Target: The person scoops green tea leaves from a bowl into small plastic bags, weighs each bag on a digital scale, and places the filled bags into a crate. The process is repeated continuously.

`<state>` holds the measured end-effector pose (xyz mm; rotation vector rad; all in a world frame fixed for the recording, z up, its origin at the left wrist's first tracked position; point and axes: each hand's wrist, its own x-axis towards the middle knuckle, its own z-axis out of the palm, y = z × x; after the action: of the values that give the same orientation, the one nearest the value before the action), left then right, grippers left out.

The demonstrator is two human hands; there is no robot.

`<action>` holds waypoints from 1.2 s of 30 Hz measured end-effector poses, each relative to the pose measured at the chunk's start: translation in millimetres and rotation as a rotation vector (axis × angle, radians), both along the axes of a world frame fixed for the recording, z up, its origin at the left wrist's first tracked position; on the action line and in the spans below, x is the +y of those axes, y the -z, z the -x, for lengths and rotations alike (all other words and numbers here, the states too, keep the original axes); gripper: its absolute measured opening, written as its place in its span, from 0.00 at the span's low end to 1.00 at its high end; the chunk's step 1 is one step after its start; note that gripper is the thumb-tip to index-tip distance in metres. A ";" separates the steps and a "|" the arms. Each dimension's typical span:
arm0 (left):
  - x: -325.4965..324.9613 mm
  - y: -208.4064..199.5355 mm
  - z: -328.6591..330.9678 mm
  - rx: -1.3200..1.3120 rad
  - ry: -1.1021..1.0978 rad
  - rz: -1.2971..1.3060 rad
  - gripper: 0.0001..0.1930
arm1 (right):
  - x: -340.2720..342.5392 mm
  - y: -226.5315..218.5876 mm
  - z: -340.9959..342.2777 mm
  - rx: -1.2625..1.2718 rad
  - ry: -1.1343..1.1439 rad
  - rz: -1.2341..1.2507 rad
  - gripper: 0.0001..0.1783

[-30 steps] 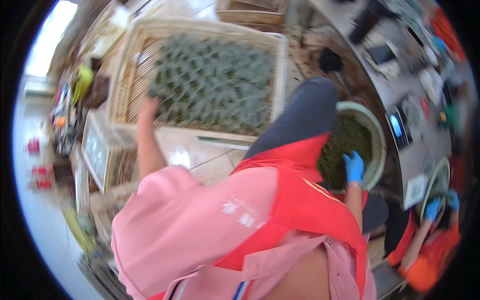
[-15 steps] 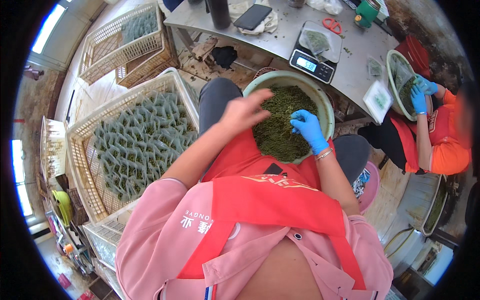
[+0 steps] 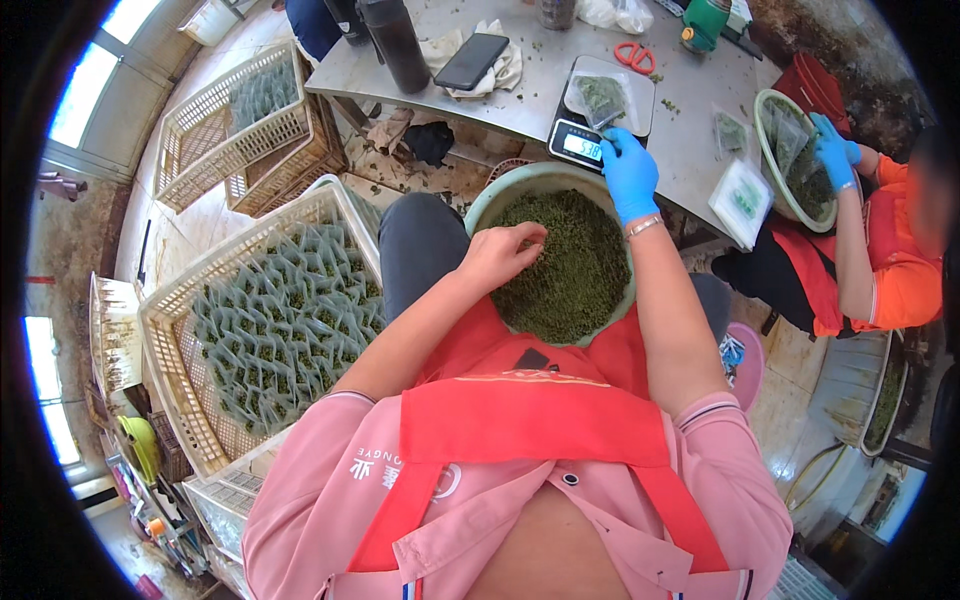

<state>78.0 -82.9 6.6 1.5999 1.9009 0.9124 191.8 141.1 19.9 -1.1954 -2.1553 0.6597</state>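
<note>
Between my knees sits a pale green basin holding small green peppercorn-like grains. My bare left hand hangs over its left side, fingers curled together; whatever they may hold is hidden. My right hand, in a blue glove, reaches beyond the basin to the digital scale. Its fingers are pinched at the lower corner of a clear plastic bag with green grains inside, lying on the weighing plate. Whether they grip the bag or something small cannot be told. The glove covers part of the lit display.
At left, a cream crate holds several filled bags; more crates stand behind. On the metal table lie a phone, red scissors and dark bottle. At right, a gloved co-worker handles another basin.
My right hand has moved from over the basin up to the bag on the scale. My left hand's spread fingers have curled in. The whole view has shifted a little.
</note>
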 end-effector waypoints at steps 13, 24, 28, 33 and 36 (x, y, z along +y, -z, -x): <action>170.0 -35.9 2.6 0.885 0.092 -0.135 0.30 | 5.9 13.7 -8.3 0.656 0.038 0.521 0.05; 158.2 -44.1 9.0 0.866 0.105 -0.214 0.27 | -46.7 2.6 -62.3 0.030 -0.307 0.652 0.11; 114.7 -23.9 36.0 0.686 0.086 -0.484 0.22 | -52.2 -1.1 -60.7 0.367 -0.143 0.308 0.14; 86.3 -26.6 71.4 0.639 -0.153 -0.283 0.16 | -29.1 -4.0 -36.2 0.256 -0.160 -0.172 0.16; 81.6 -15.8 86.1 0.510 -0.239 -0.221 0.15 | -15.8 -12.1 -18.5 0.075 -0.157 -0.398 0.17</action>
<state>-8.1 -1.3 22.4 1.9014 2.4530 0.8945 210.3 125.3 32.1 -0.7862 -2.1978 0.3095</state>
